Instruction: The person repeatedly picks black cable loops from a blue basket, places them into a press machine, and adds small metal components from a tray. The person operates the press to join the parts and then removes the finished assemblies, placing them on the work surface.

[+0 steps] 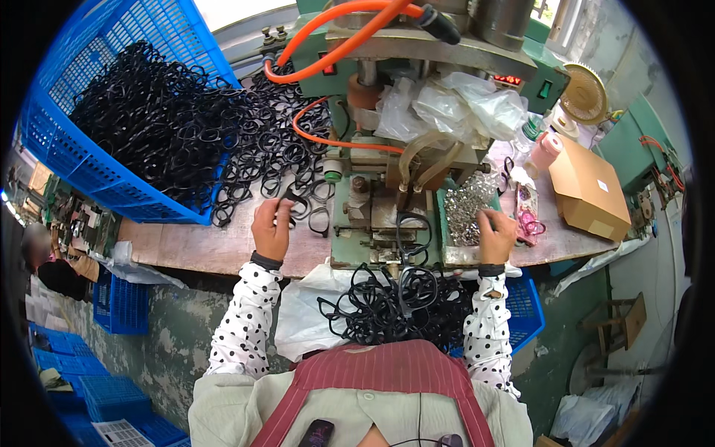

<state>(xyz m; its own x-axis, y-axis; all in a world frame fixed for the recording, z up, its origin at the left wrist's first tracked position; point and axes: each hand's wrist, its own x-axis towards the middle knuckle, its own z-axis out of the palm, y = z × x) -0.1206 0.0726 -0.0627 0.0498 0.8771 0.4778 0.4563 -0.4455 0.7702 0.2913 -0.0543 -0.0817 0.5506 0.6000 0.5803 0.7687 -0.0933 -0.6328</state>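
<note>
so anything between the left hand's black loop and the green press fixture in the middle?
Nothing visible: the left hand holds a black plastic loop just left of the green metal press fixture, with only bare wooden bench and loose loops between.

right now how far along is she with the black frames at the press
Done: a tangle of black frames hangs below the press, over the lap. In hand: the left hand holds one black frame, the right hand is in the tray of small metal parts, and one frame sits on the press. Left: a large heap of frames spilling from the blue crate.
</note>
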